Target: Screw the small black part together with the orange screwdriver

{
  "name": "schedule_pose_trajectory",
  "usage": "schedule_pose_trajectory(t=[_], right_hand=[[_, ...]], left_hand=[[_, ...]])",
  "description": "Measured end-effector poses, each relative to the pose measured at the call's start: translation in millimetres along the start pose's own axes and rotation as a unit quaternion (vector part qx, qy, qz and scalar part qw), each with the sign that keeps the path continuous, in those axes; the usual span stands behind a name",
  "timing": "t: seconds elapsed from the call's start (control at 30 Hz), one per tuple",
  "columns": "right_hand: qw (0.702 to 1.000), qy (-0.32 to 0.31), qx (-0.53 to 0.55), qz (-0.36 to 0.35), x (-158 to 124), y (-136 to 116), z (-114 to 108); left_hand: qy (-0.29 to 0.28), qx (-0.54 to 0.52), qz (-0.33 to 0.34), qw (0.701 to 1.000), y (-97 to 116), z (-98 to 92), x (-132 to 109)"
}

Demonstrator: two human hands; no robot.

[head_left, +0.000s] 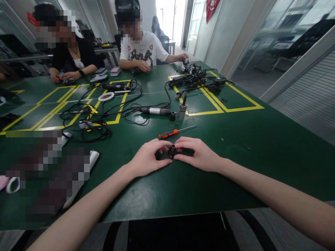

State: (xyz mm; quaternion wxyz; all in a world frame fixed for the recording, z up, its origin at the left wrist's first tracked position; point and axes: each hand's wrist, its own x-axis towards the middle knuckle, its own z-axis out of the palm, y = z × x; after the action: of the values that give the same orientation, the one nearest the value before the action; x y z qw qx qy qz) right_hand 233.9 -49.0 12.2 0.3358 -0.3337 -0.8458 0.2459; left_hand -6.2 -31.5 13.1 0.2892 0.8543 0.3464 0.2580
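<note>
Between the fingertips of both hands is a small black round part [172, 152] with a narrow collar on top, held upright at the table surface. My left hand [149, 156] grips it from the left, thumb in front and fingers behind. From the right, my right hand [197, 153] pinches the same part in a like way. Just beyond the hands lies an orange and black screwdriver [170, 134], its shaft pointing right. Farther off are a black and silver cylindrical tool [156, 111], a small black cap-like piece [172, 116] and an upright metal cylinder [182, 111].
The green table [248, 167] carries yellow tape rectangles. Tangled black cables [86, 122] lie left, and more cables with tools [191, 78] at the back right. A white ring [106, 96] lies at mid-left. Two co-workers sit across, their hands on small parts.
</note>
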Motion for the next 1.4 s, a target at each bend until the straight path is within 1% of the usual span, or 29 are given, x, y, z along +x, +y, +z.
schedule_pose_trajectory(t=[0.1,0.2,0.33,0.5,0.63,0.73,0.83,0.87,0.9,0.97,1.07,1.13,1.27,1.37,1.4], right_hand=[[1.0,0.011,-0.013,0.006,-0.3,0.6,1.1],[1.0,0.008,-0.014,0.008,-0.2,1.0,1.4],[1.0,-0.009,-0.007,-0.001,0.7,1.9,-0.2],[0.999,-0.029,-0.015,-0.009,1.4,2.7,-0.6],[0.999,-0.027,-0.034,-0.018,-0.5,5.9,-3.4],[0.998,-0.006,-0.058,-0.03,-2.0,12.5,-12.7],[0.992,0.055,-0.111,-0.021,0.2,21.3,-23.6],[0.989,0.067,-0.13,-0.017,2.3,24.0,-25.8],[0.987,0.067,-0.148,-0.017,5.2,26.5,-26.8],[0.982,0.033,-0.186,-0.026,12.7,30.3,-25.6],[0.967,-0.049,-0.245,-0.047,26.1,33.7,-18.6],[0.959,-0.081,-0.268,-0.047,33.7,35.4,-14.2],[0.958,-0.08,-0.273,-0.032,38.9,37.8,-12.1],[0.961,-0.059,-0.268,-0.018,35.8,38.7,-20.2],[0.965,-0.042,-0.26,-0.011,34.7,38.8,-25.4]], left_hand=[[0.018,0.021,-0.009,1.0,0.4,4.2,0.9],[0.026,0.032,-0.004,0.999,-0.6,6.0,0.9],[0.016,0.028,0.012,0.999,-1.9,4.0,0.1],[0.006,-0.007,-0.002,1.0,-1.1,1.7,-0.5],[-0.001,-0.011,-0.005,1.0,-0.6,0.7,-0.7],[-0.011,-0.008,0.012,1.0,-0.1,-1.3,-1.0],[-0.026,-0.008,0.028,0.999,0.8,-3.3,-0.7],[-0.029,-0.006,0.029,0.999,1.1,-3.7,-0.4],[-0.031,-0.003,0.029,0.999,1.3,-3.9,0.0],[-0.033,0.003,0.027,0.999,1.0,-4.2,1.1],[-0.028,0.018,0.025,0.999,-1.1,-4.4,2.9],[-0.021,0.025,0.025,0.999,-3.3,-4.6,3.8],[-0.022,0.023,0.017,0.999,-7.3,-4.7,4.2],[-0.022,0.015,0.007,1.0,-9.6,-3.5,4.9],[-0.02,0.012,0.003,1.0,-10.3,-2.8,5.5]])
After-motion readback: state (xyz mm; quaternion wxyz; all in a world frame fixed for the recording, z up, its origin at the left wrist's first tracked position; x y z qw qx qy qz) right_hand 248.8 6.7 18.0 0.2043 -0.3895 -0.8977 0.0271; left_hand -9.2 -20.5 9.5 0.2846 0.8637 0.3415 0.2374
